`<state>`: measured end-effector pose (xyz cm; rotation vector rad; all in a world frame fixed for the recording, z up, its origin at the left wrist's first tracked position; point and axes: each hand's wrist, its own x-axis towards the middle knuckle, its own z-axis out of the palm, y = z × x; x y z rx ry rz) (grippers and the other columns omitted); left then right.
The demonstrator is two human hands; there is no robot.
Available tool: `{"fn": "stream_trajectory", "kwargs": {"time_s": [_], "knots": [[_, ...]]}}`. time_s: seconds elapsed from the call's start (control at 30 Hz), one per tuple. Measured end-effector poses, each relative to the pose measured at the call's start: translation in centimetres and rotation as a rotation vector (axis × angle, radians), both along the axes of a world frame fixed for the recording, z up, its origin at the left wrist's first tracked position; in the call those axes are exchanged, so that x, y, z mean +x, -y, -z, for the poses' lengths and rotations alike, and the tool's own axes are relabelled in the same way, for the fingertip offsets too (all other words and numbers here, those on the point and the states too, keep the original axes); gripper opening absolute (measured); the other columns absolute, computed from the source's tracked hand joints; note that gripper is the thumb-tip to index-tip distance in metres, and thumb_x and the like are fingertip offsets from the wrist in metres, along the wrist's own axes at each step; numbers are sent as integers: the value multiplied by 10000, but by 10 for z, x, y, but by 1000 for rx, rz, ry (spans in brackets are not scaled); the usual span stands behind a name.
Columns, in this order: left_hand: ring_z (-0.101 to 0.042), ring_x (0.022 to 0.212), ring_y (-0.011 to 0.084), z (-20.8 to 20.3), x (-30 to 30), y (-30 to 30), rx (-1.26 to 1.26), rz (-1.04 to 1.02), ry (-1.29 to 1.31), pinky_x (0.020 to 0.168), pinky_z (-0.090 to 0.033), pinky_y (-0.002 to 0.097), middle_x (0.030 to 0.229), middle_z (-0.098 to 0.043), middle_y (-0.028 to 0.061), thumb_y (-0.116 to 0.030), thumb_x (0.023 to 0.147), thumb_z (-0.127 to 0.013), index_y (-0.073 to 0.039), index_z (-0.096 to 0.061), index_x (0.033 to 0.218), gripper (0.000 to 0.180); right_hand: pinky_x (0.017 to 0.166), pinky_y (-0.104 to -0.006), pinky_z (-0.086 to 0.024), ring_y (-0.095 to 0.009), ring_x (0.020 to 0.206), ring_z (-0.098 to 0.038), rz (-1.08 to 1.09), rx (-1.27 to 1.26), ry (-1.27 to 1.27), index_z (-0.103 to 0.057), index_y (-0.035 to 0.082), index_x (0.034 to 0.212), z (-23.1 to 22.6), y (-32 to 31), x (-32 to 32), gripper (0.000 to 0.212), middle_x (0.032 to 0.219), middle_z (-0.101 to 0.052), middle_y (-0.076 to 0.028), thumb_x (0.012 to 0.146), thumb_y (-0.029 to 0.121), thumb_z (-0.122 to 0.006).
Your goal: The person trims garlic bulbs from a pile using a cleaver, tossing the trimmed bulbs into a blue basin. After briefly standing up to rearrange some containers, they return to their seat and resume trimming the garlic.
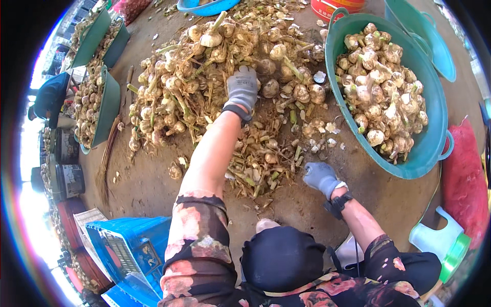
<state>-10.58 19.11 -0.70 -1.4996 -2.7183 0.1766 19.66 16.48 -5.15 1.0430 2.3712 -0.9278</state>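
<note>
My left hand [242, 91], in a grey glove, reaches into the heap of garlic bulbs [166, 97] on the ground. Its fingers are bent down among the dry stalks, and what they hold is hidden. My right hand [321, 177], gloved too, is closed just above the ground, nearer to me; I cannot make out anything inside it. Between the hands lie cut stem pieces and dry leaves [261, 163]. Loose bulbs [309, 93] rest at the heap's right side. Further right, a green tub [436, 125] holds trimmed garlic [381, 89].
Garlic-filled green tubs [108, 105] line the left side, near a twig broom [106, 163]. A blue crate [130, 250] stands near left. On the right are a red mesh sack [463, 174] and a white-and-green plastic stool [442, 238]. A red bucket [337, 7] stands behind.
</note>
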Motion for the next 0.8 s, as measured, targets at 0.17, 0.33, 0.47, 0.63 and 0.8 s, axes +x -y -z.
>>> {"fn": "stream_trajectory", "kwargs": {"time_s": [0.17, 0.33, 0.47, 0.63, 0.8], "knots": [[-551, 873, 301, 8, 7, 32, 123, 78, -51, 680, -461, 383, 1063, -465, 113, -80, 626, -637, -201, -427, 1102, 535, 608, -342, -454, -280, 682, -584, 270, -7, -124, -583, 76, 779, -3, -18, 23, 271, 716, -606, -118, 624, 297, -597], [-534, 933, 335, -16, 35, 39, 78, -186, 359, 732, -464, 380, 1051, -479, 171, 2, 676, -597, -74, -366, 1154, 536, 549, -307, -442, -185, 573, -560, 384, -67, -212, -577, 51, 770, -4, -37, 29, 277, 624, -582, -72, 616, 273, -637], [-536, 959, 206, -9, 62, 88, 655, -225, 1106, 814, -424, 282, 1094, -527, 147, -68, 709, -645, 23, -422, 1161, 512, 473, -275, -409, -118, 499, -512, 624, -416, -234, -578, 34, 754, -34, -45, 10, 232, 582, -564, -29, 645, 231, -635], [-499, 939, 111, 5, 111, 134, 715, -466, 1658, 833, -388, 229, 1044, -549, 63, -183, 832, -546, 36, -466, 1136, 384, 561, -290, -440, -172, 616, -571, 331, -371, -238, -593, 38, 865, -36, -32, -35, 285, 670, -599, -65, 650, 224, -599], [-542, 833, 108, 2, 115, 137, 552, -386, 1517, 745, -436, 244, 921, -589, 40, -77, 678, -670, -6, -518, 1016, 378, 698, -375, -452, -295, 773, -581, -29, 70, -199, -587, 138, 886, -55, -22, -37, 229, 825, -613, -107, 684, 235, -542]]}}
